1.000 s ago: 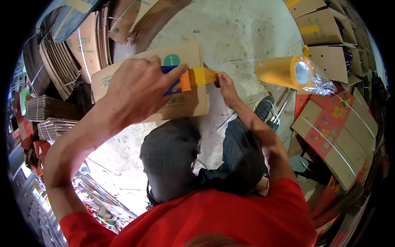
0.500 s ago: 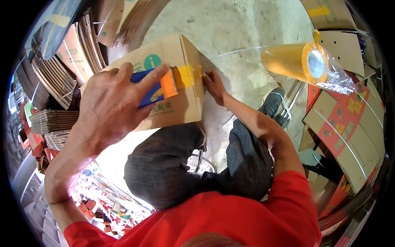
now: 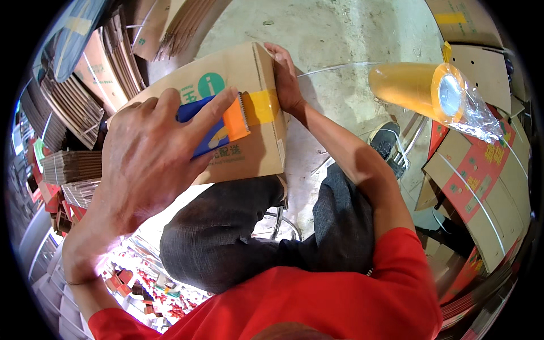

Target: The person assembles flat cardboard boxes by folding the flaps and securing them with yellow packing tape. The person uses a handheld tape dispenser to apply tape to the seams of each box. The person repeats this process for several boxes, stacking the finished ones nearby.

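Observation:
A brown cardboard box (image 3: 249, 153) rests on my lap, with a green round mark on its top. My left hand (image 3: 150, 150) grips a blue and orange tape dispenser (image 3: 218, 124) pressed onto the box top. A strip of yellow tape (image 3: 262, 106) runs from the dispenser's toothed edge to the box's right edge. My right hand (image 3: 286, 79) holds the box's far right edge, fingers over the tape end.
A stack of yellow tape rolls (image 3: 422, 88) in clear wrap lies at the right. Flattened red and brown cartons (image 3: 481, 170) lean at the right; folded cartons (image 3: 73, 102) are stacked at the left. Bare concrete floor (image 3: 340, 39) lies ahead.
The box has come closer and turned. The left hand has drawn the dispenser leftward along the top, leaving a longer yellow strip; the right hand stays at the box edge.

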{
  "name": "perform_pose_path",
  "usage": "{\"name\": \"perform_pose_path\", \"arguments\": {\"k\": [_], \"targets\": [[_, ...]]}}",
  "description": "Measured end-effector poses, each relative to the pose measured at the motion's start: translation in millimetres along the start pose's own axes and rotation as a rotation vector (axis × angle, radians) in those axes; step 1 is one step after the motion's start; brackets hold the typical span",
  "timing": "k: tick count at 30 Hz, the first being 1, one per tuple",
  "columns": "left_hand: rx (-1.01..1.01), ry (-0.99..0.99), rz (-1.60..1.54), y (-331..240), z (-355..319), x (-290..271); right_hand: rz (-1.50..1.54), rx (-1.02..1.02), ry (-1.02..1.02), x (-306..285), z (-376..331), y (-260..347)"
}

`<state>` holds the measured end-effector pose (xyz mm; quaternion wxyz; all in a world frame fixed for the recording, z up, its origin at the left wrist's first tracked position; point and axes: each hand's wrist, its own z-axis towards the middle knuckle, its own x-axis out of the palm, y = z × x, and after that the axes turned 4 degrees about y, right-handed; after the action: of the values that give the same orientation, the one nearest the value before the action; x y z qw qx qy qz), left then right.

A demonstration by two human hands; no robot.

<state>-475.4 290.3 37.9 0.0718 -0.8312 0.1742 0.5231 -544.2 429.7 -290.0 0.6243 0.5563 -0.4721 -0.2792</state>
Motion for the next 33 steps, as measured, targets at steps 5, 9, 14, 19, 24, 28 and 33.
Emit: {"name": "perform_pose_path", "arguments": {"k": [5, 9, 14, 19, 24, 28, 33], "targets": [[0.016, 0.02, 0.012, 0, 3, -1, -0.466, -0.093, -0.118, -29, -11, -88], [0.005, -0.008, 0.017, -1, -3, -2, -0.817, -0.201, -0.059, -41, -11, -94], [0.03, -0.072, 0.076, 3, -4, 3, -0.664, 0.053, -0.204, -36, -11, -36], [0.025, -0.134, 0.04, 5, -14, 15, -0.269, -0.084, -0.196, 0, -3, 104], [0.079, -0.288, -0.083, 6, -15, 25, -0.557, 0.328, 0.023, 36, -55, 179], [0.145, -0.43, 0.0, 10, -10, 43, -0.47, 0.346, -0.006, 44, -80, 165], [0.133, -0.127, -0.013, 13, -9, 16, -0.443, 0.421, -0.055, 44, -69, 170]]}}
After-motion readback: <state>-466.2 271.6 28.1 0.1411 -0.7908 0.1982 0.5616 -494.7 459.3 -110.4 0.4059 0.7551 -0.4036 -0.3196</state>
